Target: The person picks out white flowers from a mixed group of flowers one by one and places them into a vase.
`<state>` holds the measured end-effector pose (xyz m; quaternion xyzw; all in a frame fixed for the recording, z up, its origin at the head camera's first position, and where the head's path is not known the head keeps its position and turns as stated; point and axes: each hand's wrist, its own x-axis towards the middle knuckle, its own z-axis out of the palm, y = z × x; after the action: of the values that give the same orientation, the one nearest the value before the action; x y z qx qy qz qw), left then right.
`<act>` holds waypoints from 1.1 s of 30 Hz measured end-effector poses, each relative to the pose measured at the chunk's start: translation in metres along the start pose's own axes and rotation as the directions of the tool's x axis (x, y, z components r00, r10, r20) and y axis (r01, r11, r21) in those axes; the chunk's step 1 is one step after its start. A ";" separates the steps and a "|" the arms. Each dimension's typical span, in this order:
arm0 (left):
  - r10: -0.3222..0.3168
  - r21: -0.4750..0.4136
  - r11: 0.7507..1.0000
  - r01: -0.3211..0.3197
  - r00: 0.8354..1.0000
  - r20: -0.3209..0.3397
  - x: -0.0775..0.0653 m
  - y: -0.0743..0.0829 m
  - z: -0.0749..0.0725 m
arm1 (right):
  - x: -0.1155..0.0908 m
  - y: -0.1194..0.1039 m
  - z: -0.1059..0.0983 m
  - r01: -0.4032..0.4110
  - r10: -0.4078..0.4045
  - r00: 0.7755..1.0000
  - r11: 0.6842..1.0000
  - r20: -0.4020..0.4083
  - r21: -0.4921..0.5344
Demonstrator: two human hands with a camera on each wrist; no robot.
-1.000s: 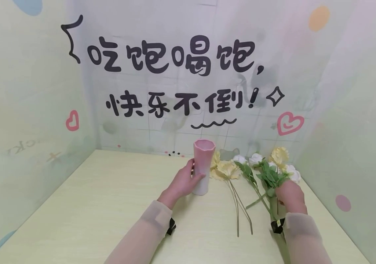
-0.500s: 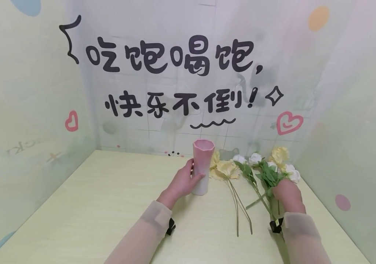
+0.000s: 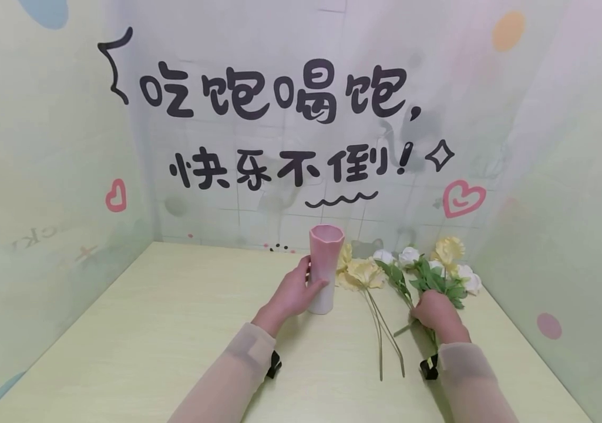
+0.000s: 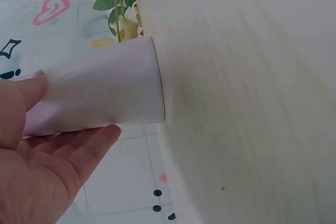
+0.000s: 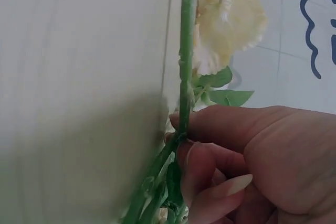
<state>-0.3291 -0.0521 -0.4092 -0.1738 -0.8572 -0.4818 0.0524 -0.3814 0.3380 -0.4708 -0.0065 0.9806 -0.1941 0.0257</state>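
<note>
A tall pink-to-white vase (image 3: 327, 252) with a faceted rim stands upright on the table. My left hand (image 3: 294, 292) grips it from the left, thumb across the front and fingers around the far side. In the left wrist view the vase's pale lower part (image 4: 110, 87) meets the tabletop. My right hand (image 3: 438, 311) is over the leafy stems on the right. In the right wrist view, its thumb and forefinger pinch a thick green flower stem (image 5: 186, 51), with other green stems crossing just below. The flower head on that stem is hidden.
Yellow flowers (image 3: 365, 273) on thin bare stems lie just right of the vase. White flowers (image 3: 409, 255), another yellow flower (image 3: 449, 251) and green leaves (image 3: 430, 276) bunch near the back right. A printed back wall (image 3: 200, 217) and side walls enclose the table (image 3: 147, 341).
My right hand has moved left across the leafy stems, and its fingers now pinch one. The left hand and the vase have stayed in place.
</note>
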 end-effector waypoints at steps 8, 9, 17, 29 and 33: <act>-0.001 0.005 1.000 0.001 1.000 -0.003 0.000 0.001 0.001 | 0.008 0.012 0.006 0.030 -0.034 0.997 0.998 -0.074 -0.046; -0.002 0.003 1.000 0.002 1.000 -0.004 0.000 0.001 0.001 | 0.009 0.012 0.006 0.032 -0.035 0.996 0.999 -0.081 -0.043; -0.002 0.005 1.000 0.002 1.000 -0.002 0.000 -0.001 0.001 | 0.014 0.011 0.008 0.049 -0.054 0.995 0.997 -0.087 -0.052; 0.016 0.006 1.000 -0.016 1.000 -0.007 0.000 -0.001 0.002 | 0.006 0.002 0.005 0.031 -0.031 0.997 1.000 -0.072 0.001; 0.010 0.011 1.000 -0.010 1.000 -0.003 0.001 -0.001 0.001 | -0.011 -0.017 -0.010 0.010 -0.009 0.998 1.000 -0.055 0.020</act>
<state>-0.3304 -0.0509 -0.4101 -0.1771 -0.8589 -0.4772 0.0571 -0.3710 0.3263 -0.4542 -0.0054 0.9789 -0.2042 -0.0021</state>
